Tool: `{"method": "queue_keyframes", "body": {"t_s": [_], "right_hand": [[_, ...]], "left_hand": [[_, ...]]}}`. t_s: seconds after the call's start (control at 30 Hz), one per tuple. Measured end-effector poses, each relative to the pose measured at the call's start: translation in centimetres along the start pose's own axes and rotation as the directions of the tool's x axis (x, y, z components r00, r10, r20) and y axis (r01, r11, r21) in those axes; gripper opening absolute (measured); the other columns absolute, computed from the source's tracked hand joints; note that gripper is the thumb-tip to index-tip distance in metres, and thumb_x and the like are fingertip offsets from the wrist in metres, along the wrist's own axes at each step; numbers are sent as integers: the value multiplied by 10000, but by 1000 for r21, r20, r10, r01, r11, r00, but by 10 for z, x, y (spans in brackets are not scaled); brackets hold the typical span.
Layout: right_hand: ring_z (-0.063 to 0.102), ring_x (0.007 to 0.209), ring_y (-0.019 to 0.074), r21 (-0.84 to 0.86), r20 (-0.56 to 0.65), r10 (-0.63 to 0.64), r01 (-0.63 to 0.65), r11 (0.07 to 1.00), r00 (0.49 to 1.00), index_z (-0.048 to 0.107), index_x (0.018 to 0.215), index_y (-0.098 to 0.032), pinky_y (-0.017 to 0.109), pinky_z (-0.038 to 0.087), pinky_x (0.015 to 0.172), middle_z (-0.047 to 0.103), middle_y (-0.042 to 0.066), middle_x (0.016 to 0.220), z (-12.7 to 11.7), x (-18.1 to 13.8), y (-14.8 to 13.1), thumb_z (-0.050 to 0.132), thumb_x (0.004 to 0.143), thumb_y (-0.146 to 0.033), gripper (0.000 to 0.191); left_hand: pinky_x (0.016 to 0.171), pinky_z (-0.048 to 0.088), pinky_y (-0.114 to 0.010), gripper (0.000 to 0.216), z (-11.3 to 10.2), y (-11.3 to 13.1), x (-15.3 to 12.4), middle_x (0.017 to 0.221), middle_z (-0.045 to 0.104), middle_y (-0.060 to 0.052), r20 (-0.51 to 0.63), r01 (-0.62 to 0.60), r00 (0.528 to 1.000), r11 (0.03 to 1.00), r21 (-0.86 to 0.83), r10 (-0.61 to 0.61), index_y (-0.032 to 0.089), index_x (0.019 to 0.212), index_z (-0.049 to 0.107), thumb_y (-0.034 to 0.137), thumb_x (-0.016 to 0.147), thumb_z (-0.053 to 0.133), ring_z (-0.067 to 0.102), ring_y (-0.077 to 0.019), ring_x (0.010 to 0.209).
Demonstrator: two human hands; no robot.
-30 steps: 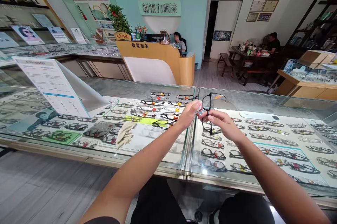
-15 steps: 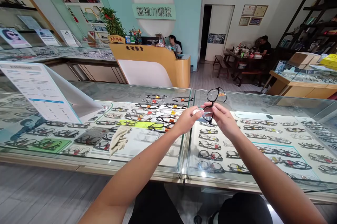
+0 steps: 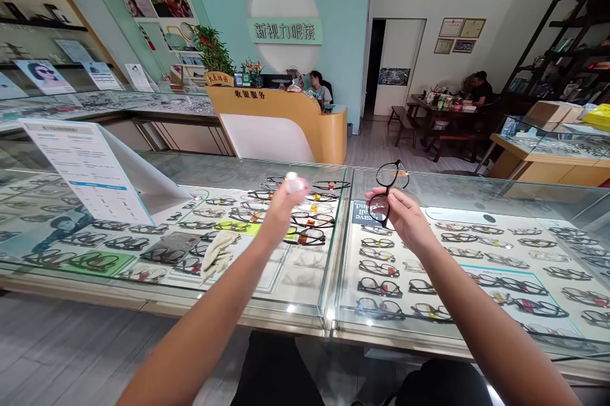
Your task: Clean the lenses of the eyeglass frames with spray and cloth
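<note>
My right hand (image 3: 405, 223) is closed on a pair of black-framed glasses (image 3: 387, 191), held upright above the glass display counter (image 3: 305, 314). My left hand (image 3: 282, 210) is out to the left over the counter, its fingers pinched on a small white object (image 3: 292, 183) that I cannot name. A crumpled beige cloth (image 3: 218, 252) lies on the counter glass, below and left of my left hand. Under the glass lie several rows of spectacle frames (image 3: 381, 266).
A slanted white sign stand (image 3: 90, 168) sits on the counter at the left. Beyond the counter is a yellow reception desk (image 3: 286, 120) with a person seated behind it. Another person sits at a dark table (image 3: 448, 110) at the back right. More display cases line both sides.
My left hand has pulled away from the glasses and swung left with the small white object. My right hand keeps the glasses in nearly the same place.
</note>
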State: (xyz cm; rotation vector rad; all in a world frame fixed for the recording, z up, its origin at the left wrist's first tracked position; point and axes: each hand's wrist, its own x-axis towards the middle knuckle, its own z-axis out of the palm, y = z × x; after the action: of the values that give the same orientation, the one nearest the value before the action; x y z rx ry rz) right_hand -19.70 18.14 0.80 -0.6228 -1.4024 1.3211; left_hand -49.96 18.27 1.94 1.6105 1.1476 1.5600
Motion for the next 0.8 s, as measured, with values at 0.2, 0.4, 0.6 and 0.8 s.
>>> {"method": "queue_keyframes", "body": {"t_s": [0.2, 0.4, 0.6, 0.8], "right_hand": [[706, 1139, 237, 35, 19, 6, -7, 999, 1000, 782, 1212, -267, 392, 564, 1003, 774, 89, 1294, -2, 1, 0, 647, 1052, -501, 315], [702, 1123, 213, 78, 34, 6, -9, 997, 999, 802, 1196, -278, 349, 556, 976, 778, 68, 1266, -3, 1, 1, 667, 1052, -464, 271], [696, 1114, 229, 70, 13, 25, -26, 997, 1000, 814, 1179, -277, 369, 556, 978, 783, 75, 1240, -4, 2, 4, 696, 1025, -496, 292], [692, 1107, 228, 76, 21, 23, -25, 997, 1000, 829, 1181, -283, 377, 553, 985, 785, 70, 1228, -6, 2, 7, 700, 1027, -490, 288]], "left_hand": [[950, 521, -359, 308, -143, -53, -18, 1044, 714, 21, -468, 285, 880, 881, 379, -84, 294, 1077, 634, 502, 849, 633, 616, -226, 984], [861, 458, -299, 220, -231, -65, -55, 897, 703, 38, -597, 510, 793, 668, 542, -121, 273, 1029, 648, 447, 898, 678, 610, -218, 909], [718, 337, -258, 234, -253, -66, -68, 801, 593, -6, -618, 606, 765, 528, 594, -182, 197, 859, 556, 359, 906, 718, 530, -200, 796], [775, 393, -258, 285, -257, -78, -65, 950, 657, -23, -654, 615, 741, 544, 571, -151, 177, 1064, 570, 354, 922, 743, 598, -204, 908]]}}
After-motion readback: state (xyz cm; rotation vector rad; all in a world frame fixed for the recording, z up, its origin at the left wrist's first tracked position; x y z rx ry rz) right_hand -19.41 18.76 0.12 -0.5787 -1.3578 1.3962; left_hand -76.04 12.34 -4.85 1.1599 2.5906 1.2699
